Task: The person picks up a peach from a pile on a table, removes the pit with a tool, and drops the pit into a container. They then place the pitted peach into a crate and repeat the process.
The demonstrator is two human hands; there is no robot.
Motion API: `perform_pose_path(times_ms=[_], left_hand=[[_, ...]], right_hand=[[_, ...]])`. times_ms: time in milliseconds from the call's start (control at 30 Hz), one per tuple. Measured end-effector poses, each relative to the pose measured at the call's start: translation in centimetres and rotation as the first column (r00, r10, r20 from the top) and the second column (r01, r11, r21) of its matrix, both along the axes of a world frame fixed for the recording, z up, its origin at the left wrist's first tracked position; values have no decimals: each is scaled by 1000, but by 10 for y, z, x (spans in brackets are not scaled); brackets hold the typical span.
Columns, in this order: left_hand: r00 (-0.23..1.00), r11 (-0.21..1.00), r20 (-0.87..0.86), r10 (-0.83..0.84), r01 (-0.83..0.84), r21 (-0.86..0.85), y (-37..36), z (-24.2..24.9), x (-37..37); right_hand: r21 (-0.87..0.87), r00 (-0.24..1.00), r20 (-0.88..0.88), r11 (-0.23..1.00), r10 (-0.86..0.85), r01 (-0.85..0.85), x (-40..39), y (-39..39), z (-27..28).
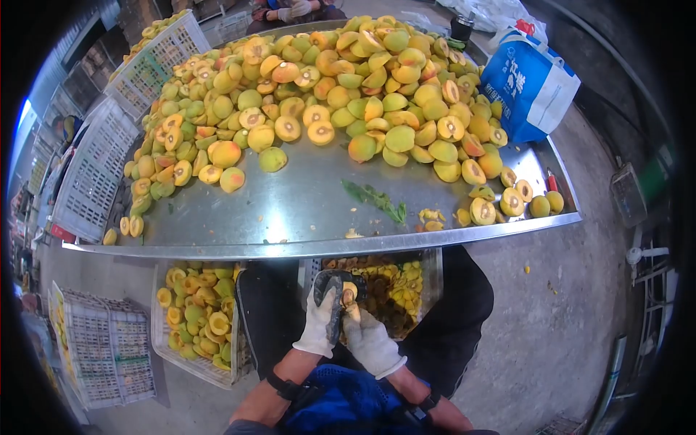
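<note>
My left hand (319, 313), in a white glove with dark coating, is closed around a peach half (349, 290) with pale flesh showing. Against it, my right hand (371, 342), in a whitish glove, is closed with its fingertips at the fruit. A small brownish thing shows at those fingertips, too small to name. Both hands are over my lap, just in front of the metal table (239, 217). Below and beyond them, a crate (435, 279) between my legs contains yellow fruit pieces and brown bits.
A large pile of halved peaches (348, 80) covers the table's far part. A blue bag (518, 87) stands at its right. A crate of pitted halves (199, 315) is on the floor at left, beside stacked crates (101, 348). Another person (296, 10) sits opposite.
</note>
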State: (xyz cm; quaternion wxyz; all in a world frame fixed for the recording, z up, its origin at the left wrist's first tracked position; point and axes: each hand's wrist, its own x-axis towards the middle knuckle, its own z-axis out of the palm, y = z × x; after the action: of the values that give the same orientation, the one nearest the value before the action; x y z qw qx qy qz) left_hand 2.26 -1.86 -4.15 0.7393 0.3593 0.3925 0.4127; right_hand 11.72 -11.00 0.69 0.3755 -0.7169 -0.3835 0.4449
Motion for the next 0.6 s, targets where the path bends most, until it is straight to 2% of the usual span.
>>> perform_pose_path(times_ms=[67, 133, 167, 233, 267, 333, 367, 467, 500, 567, 600], left_hand=[[999, 999, -7, -35, 35, 8, 0, -1, -1], [998, 996, -36, -51, 54, 73, 1, -5, -1], [994, 992, 6, -105, 104, 67, 3, -3, -3], [974, 978, 94, -205, 199, 62, 11, 13, -3], [957, 971, 191, -220, 234, -53, 14, 13, -4], [903, 910, 378, -204, 317, -266, 19, 9, -6], [936, 897, 346, -66, 207, -389, 17, -5, -5], [998, 996, 13, -58, 58, -64, 3, -4, -1], [997, 998, 43, -63, 62, 19, 2, -3, 0], [993, 993, 79, -90, 83, 86, 1, 24, 4], [990, 989, 98, -102, 90, 120, 2, 32, 6]], right_hand=[[23, 1000, -14, 999, 28, -28, 0, -3, -16], [-34, 957, -288, 999, 15, -26, 3, -6, -35], [-64, 908, -419, 997, 2, -32, 4, -9, -42], [-69, 929, -371, 997, 2, -30, 6, -10, -23], [-71, 938, -347, 997, 2, -28, 6, -11, -14], [5, 996, -87, 1000, 31, -31, 2, -12, -7], [44, 998, 48, 998, 38, -40, 0, -11, -6], [61, 994, -26, 992, 108, -107, 4, -11, -15], [32, 965, -252, 997, 71, -65, 3, -11, -14], [-51, 758, -651, 999, -37, 5, 1, -9, -7], [-46, 803, -596, 998, -3, -31, 1, -11, -14]])
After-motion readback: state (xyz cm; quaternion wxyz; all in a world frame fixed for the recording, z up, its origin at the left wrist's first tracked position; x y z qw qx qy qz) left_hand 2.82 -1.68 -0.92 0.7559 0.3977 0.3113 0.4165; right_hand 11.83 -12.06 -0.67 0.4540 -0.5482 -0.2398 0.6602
